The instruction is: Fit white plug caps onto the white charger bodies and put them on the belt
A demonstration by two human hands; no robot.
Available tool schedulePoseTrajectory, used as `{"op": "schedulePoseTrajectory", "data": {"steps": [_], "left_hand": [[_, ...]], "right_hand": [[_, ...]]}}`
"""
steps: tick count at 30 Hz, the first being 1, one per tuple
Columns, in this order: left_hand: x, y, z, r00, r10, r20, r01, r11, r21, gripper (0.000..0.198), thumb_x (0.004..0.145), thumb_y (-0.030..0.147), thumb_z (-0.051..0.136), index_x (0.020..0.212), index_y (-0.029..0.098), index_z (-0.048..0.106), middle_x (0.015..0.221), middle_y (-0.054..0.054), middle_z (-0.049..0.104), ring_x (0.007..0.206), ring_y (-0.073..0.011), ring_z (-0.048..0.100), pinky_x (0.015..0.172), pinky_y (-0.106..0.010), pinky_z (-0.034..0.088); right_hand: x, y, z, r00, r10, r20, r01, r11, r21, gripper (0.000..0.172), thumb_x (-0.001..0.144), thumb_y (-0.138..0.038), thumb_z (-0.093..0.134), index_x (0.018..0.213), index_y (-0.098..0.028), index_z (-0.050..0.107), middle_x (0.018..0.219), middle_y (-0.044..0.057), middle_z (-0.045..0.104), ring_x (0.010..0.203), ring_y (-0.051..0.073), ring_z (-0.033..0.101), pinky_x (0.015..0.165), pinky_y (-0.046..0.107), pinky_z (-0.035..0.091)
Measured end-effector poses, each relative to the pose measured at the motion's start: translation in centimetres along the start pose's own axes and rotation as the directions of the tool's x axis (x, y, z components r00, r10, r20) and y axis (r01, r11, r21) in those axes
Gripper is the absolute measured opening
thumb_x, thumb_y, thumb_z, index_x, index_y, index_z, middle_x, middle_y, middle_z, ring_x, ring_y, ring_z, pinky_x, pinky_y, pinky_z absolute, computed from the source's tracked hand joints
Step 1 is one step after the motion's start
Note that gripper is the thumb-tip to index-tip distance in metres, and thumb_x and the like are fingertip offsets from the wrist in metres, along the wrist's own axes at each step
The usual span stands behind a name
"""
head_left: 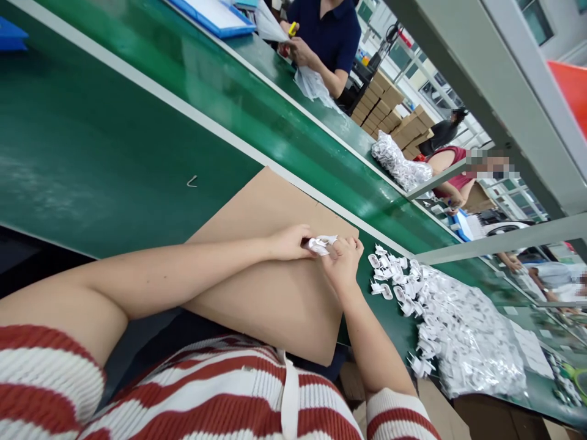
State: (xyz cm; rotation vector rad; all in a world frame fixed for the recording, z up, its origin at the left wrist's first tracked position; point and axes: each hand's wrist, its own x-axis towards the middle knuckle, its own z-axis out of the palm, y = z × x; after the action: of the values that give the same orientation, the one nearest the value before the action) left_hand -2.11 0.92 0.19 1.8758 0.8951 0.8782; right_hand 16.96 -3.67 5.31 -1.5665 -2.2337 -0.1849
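Observation:
Over a brown cardboard sheet (275, 305), my left hand (292, 242) and my right hand (343, 258) meet. Between them is a small white plastic part (320, 245), which looks like a plug piece. Both hands are closed on it with bent fingers. Whether it is one piece or two I cannot make out, as the fingers cover much of it. Just right of my right hand lie several loose white plug-like parts (387, 269) on the green bench. Beside them a clear plastic bag (477, 342) bulges with more such parts.
A small bent metal piece (192, 181) lies on the green bench (114, 165) at left. A pale raised rail (206, 122) runs behind the cardboard. Across the line, a person in a dark shirt (325, 36) handles plastic bags. A metal frame post (495, 244) crosses at right.

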Motion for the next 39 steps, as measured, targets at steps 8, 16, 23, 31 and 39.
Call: {"op": "schedulePoseTrajectory", "data": {"steps": [8,16,23,31,39], "left_hand": [[0.0,0.5,-0.1,0.999,-0.033,0.012,0.032,0.999,0.041,0.035,0.078,0.049,0.079,0.076,0.016,0.068,0.078,-0.001,0.054,0.069,-0.0169,0.054,0.064,-0.03,0.04],[-0.5,0.1,0.8,0.999,0.0,-0.054,0.002,0.999,0.047,0.033,0.078,0.048,0.078,0.084,0.017,0.071,0.08,-0.003,0.061,0.074,-0.0205,0.059,0.069,-0.03,0.045],[-1.5,1.1,1.3,0.986,0.127,-0.108,-0.128,0.992,-0.004,0.033,0.086,0.037,0.072,0.113,0.019,0.074,0.105,-0.009,0.074,0.096,-0.0261,0.068,0.09,-0.038,0.053],[2.2,0.1,0.5,0.992,-0.096,-0.079,0.098,0.995,0.025,0.032,0.079,0.038,0.074,0.102,0.016,0.076,0.093,-0.007,0.077,0.084,-0.0256,0.07,0.076,-0.034,0.055],[14.6,-2.3,-4.5,0.878,-0.203,-0.434,0.329,0.914,0.239,0.028,0.08,0.024,0.073,0.106,0.014,0.075,0.11,-0.013,0.077,0.103,-0.0309,0.07,0.091,-0.037,0.053]], "right_hand": [[0.3,0.3,0.2,0.995,0.046,0.093,-0.05,0.998,0.045,0.008,0.085,-0.026,0.067,0.087,-0.024,0.075,0.087,0.002,0.071,0.093,0.023,0.061,0.103,0.041,0.032],[0.3,-0.7,0.1,0.982,0.15,0.116,-0.156,0.987,0.043,0.007,0.086,-0.025,0.07,0.087,-0.023,0.076,0.09,0.003,0.074,0.096,0.023,0.062,0.105,0.041,0.031],[-1.2,-0.9,1.9,0.954,0.298,0.022,-0.274,0.845,0.459,0.018,0.087,-0.034,0.07,0.1,-0.026,0.08,0.1,0.005,0.077,0.104,0.026,0.064,0.106,0.045,0.041],[-1.6,1.0,6.0,0.844,0.522,0.121,-0.311,0.293,0.904,0.074,0.079,-0.055,0.077,0.142,-0.02,0.06,0.13,0.014,0.071,0.11,0.027,0.069,0.089,0.039,0.059],[-2.0,1.0,6.7,0.862,0.505,0.035,-0.32,0.489,0.811,0.051,0.094,-0.052,0.062,0.136,-0.023,0.066,0.123,0.013,0.07,0.11,0.028,0.067,0.092,0.044,0.058]]}}
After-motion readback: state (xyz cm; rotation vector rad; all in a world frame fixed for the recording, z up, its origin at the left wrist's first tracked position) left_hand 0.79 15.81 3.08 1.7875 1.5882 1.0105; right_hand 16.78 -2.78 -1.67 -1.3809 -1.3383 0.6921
